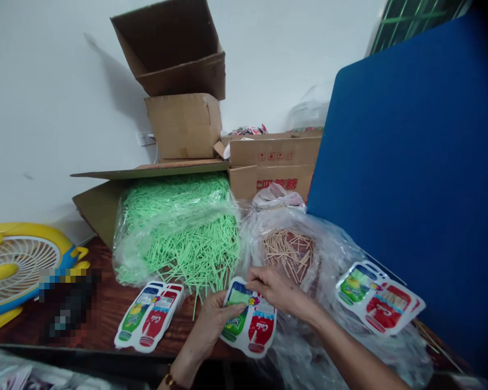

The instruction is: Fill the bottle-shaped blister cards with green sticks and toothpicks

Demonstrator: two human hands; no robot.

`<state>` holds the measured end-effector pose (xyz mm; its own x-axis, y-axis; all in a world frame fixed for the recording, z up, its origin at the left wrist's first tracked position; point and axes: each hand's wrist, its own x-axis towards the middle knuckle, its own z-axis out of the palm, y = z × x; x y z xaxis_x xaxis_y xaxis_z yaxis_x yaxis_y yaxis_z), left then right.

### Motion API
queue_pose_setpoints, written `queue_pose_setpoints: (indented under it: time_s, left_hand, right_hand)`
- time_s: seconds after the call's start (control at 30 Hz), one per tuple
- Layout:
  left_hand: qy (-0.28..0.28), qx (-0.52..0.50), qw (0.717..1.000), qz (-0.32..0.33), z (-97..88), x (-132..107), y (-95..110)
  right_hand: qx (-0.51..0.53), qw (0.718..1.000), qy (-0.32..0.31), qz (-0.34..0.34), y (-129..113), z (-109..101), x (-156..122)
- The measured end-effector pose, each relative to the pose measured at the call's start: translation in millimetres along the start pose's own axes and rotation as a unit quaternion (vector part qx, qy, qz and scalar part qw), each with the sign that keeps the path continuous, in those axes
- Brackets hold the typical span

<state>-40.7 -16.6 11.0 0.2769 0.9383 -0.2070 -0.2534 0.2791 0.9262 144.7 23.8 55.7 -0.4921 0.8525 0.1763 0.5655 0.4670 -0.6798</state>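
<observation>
While my left hand grips the lower-centre packet, my right hand, hold unclear, should work its top gently.

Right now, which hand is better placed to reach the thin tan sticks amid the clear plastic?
Probably your right hand: it is nearer the thin tan sticks, while your left hand sits farther off, gripping the flat green-and-red bottle-printed packet.

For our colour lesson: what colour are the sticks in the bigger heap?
The sticks are light green, seen best in the head view.
</observation>
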Motion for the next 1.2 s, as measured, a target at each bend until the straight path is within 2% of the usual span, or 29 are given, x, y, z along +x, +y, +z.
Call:
queue_pose_setpoints:
  time_s: [0.07, 0.17, 0.3, 0.5, 0.63, 0.73, 0.83, 0.93, 1.03, 1.2]
  left_hand:
    - [0.004, -0.005, 1.0, 0.001, 2.1, 0, 3]
    - [0.008, -0.018, 1.0, 0.004, 5.1, 0, 8]
    - [0.017, -0.023, 1.0, 0.005, 8.8, 2, 9]
    - [-0.007, -0.029, 1.0, -0.008, 17.0, 1, 6]
    - [0.002, -0.02, 0.999, -0.034, 21.5, 1, 5]
    - [0.024, -0.007, 0.999, -0.026, 23.3, 2, 4]
    - [0.015, -0.008, 1.0, -0.026, 25.1, 0, 5]
    - [0.001, -0.027, 0.999, -0.024, 25.8, -3, 5]
    - [0.013, -0.038, 0.999, -0.006, 23.8, -6, 2]
    - [0.007, -0.021, 1.0, 0.001, 21.7, -9, -3]
  right_hand:
    - [-0.022, 0.999, 0.037, -0.006, 0, 1, -1]
    - [0.014, 0.998, 0.065, -0.022, 0, -1, -2]
    - [0.104, 0.994, 0.033, 0.009, 6, -3, -3]
    - [0.088, 0.995, 0.034, 0.023, 17, 3, -10]
    - [0.128, 0.991, 0.028, 0.019, 22, 9, -12]
    - [0.159, 0.986, 0.017, 0.037, 26, 6, -15]
    - [0.191, 0.98, 0.005, 0.052, 30, -2, -22]
    - [0.191, 0.98, 0.013, 0.061, 33, -8, -27]
    - [0.171, 0.983, 0.012, 0.066, 34, -13, -28]
    - [0.161, 0.986, -0.011, 0.032, 25, -14, -26]
